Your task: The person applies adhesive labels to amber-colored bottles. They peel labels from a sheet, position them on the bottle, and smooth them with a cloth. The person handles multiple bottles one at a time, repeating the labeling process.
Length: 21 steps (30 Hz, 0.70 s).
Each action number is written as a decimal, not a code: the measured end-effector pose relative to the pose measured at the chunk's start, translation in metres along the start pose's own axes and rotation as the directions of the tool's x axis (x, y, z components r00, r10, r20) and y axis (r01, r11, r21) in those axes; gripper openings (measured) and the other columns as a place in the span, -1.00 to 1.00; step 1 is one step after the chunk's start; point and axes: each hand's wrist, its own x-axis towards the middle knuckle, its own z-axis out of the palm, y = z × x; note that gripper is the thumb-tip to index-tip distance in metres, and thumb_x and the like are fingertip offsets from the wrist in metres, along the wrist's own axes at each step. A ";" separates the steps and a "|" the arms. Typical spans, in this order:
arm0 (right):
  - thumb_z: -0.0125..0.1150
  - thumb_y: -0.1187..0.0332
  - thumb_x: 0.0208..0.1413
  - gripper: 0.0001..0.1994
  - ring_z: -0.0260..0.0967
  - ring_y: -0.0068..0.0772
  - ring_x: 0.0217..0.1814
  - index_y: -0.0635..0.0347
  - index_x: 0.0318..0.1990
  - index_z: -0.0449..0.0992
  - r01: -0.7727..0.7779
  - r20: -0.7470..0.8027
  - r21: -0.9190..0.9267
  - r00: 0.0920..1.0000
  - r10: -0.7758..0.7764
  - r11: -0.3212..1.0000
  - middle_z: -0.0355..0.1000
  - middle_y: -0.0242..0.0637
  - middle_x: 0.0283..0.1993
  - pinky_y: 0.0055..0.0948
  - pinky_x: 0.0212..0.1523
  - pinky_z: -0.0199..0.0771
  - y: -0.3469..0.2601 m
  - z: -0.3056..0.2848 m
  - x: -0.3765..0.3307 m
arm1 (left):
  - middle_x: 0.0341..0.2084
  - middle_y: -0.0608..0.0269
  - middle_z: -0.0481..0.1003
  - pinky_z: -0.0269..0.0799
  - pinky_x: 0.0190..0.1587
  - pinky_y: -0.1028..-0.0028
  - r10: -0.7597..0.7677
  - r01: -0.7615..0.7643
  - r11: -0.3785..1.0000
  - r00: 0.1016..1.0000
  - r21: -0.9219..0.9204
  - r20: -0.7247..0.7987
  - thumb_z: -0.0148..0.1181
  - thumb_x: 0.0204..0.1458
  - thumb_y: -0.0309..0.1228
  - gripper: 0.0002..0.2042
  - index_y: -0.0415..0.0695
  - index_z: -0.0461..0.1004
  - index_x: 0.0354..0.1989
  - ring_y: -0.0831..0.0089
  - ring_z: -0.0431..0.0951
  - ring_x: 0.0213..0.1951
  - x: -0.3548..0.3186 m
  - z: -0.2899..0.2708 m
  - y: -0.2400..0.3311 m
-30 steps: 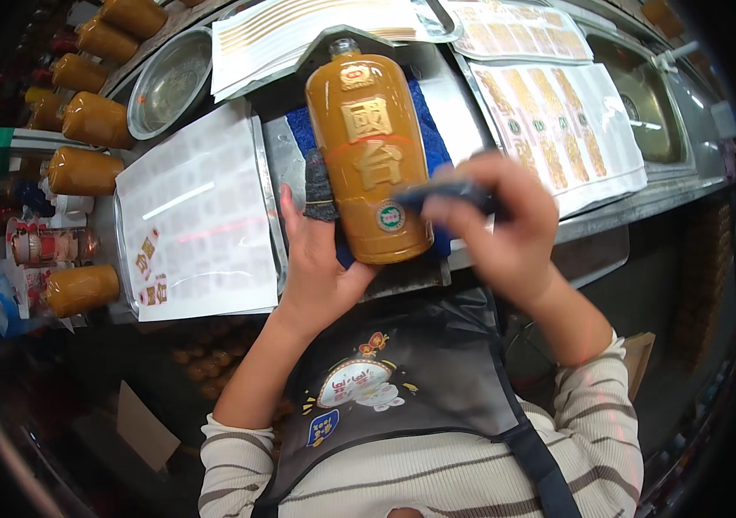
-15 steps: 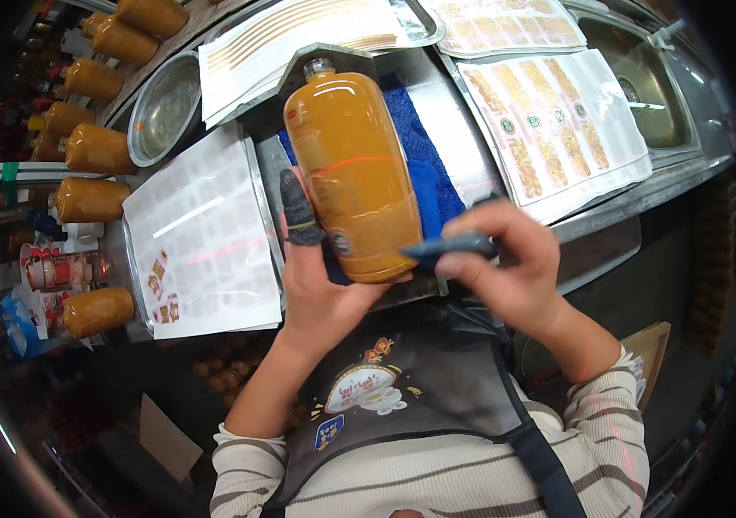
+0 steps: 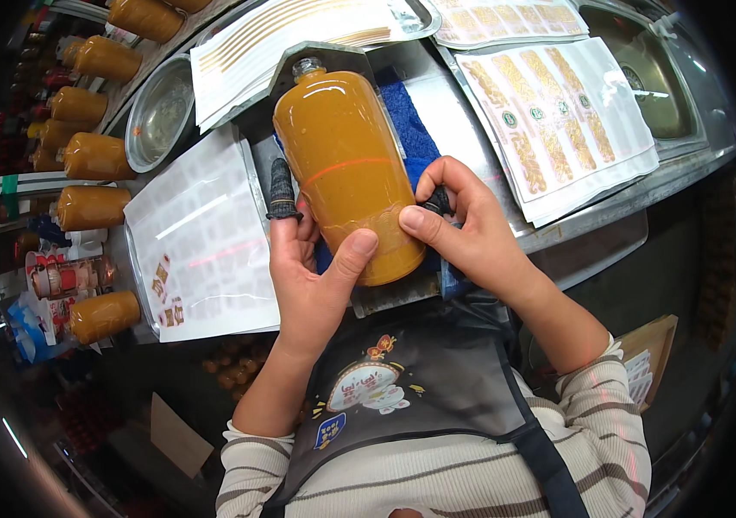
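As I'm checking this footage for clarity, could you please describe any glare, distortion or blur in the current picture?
Head view: white glare on the shoulder of the amber bottle, reddish streak across its middle; head view: bright streak on the left-side white sheet; head view: counter edge bent, corners dark; head view: left hand and right hand fairly sharp.

Partly out of sight

The caramel-coloured bottle (image 3: 346,164) covers some fingertips of the left hand (image 3: 303,289) and part of the blue towel (image 3: 407,116). The right hand (image 3: 471,237) hides its own lower fingers. The top edge cuts off the gold-striped sheets (image 3: 290,43); the bottom edge crops the striped shirt (image 3: 454,466). Dim shelf items (image 3: 18,129) at far left are too small to tell.
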 end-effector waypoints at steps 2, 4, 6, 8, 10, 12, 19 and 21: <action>0.39 0.24 0.12 -0.70 0.05 -0.79 -0.44 0.16 -0.23 0.36 -0.003 0.022 0.039 1.000 0.002 0.999 0.27 -0.54 -0.37 -0.68 -0.46 0.09 0.004 -0.002 0.001 | 0.08 -0.03 0.40 0.32 0.23 0.35 -0.006 0.006 1.000 1.000 0.011 -0.005 0.41 0.09 -0.34 -0.42 -0.28 0.18 0.13 0.32 0.45 0.14 0.001 -0.001 0.001; 0.39 0.25 0.12 -0.70 0.03 -0.79 -0.45 0.16 -0.22 0.36 -0.011 0.035 0.095 0.999 0.007 0.995 0.27 -0.54 -0.37 -0.68 -0.46 0.08 0.005 -0.002 0.003 | 0.07 -0.02 0.42 0.32 0.23 0.35 -0.019 0.019 1.000 1.000 0.009 -0.014 0.41 0.08 -0.35 -0.43 -0.28 0.19 0.12 0.31 0.46 0.13 0.001 0.000 0.002; 0.40 0.25 0.11 -0.69 0.04 -0.79 -0.44 0.16 -0.21 0.36 0.019 0.018 0.079 1.000 -0.021 0.997 0.27 -0.54 -0.36 -0.68 -0.45 0.09 0.004 -0.002 0.001 | 0.05 -0.01 0.43 0.32 0.22 0.34 -0.039 0.039 0.999 0.999 -0.004 -0.027 0.42 0.06 -0.37 -0.44 -0.28 0.21 0.12 0.31 0.47 0.12 0.000 0.001 0.004; 0.40 0.26 0.10 -0.69 0.04 -0.79 -0.43 0.16 -0.20 0.36 0.022 0.010 0.015 1.000 -0.022 1.000 0.28 -0.53 -0.35 -0.68 -0.45 0.09 -0.001 -0.001 -0.001 | 0.05 -0.01 0.44 0.31 0.22 0.33 -0.030 0.030 0.998 0.999 0.052 -0.013 0.43 0.04 -0.39 -0.44 -0.28 0.22 0.11 0.31 0.47 0.12 0.001 0.000 0.004; 0.41 0.26 0.10 -0.69 0.05 -0.79 -0.42 0.16 -0.20 0.36 -0.001 0.004 -0.100 1.000 0.001 0.995 0.29 -0.52 -0.33 -0.67 -0.44 0.10 -0.011 0.000 -0.002 | 0.04 -0.01 0.45 0.31 0.23 0.32 -0.034 0.035 0.997 0.999 0.074 -0.013 0.44 0.02 -0.41 -0.44 -0.28 0.23 0.10 0.31 0.47 0.11 0.002 0.000 0.005; 0.34 0.31 0.15 -0.71 0.16 -0.78 -0.28 0.16 -0.15 0.32 -0.052 0.076 -0.044 0.996 0.055 0.998 0.25 -0.50 -0.26 -0.69 -0.28 0.23 -0.006 -0.005 0.000 | 0.04 -0.01 0.46 0.30 0.23 0.31 -0.051 0.053 0.997 0.998 0.061 -0.027 0.45 0.00 -0.43 -0.43 -0.28 0.24 0.10 0.31 0.47 0.11 0.003 0.003 0.008; 0.32 0.39 0.17 -0.73 0.22 -0.78 -0.20 0.15 -0.14 0.30 -0.164 0.164 0.157 0.977 0.138 0.974 0.24 -0.49 -0.23 -0.69 -0.21 0.31 -0.012 -0.011 0.001 | 0.04 -0.01 0.46 0.31 0.22 0.31 -0.065 0.066 0.997 0.997 0.034 -0.033 0.49 -0.04 -0.44 -0.42 -0.27 0.24 0.08 0.31 0.47 0.10 0.003 0.001 0.007; 0.37 0.30 0.14 -0.71 0.11 -0.80 -0.36 0.15 -0.19 0.33 -0.050 0.071 0.075 0.997 0.044 0.996 0.25 -0.52 -0.32 -0.68 -0.38 0.17 0.000 -0.004 0.002 | 0.03 -0.02 0.45 0.31 0.22 0.32 -0.064 0.065 0.997 0.998 0.040 -0.026 0.50 -0.05 -0.45 -0.41 -0.27 0.23 0.07 0.31 0.47 0.10 0.003 0.002 0.008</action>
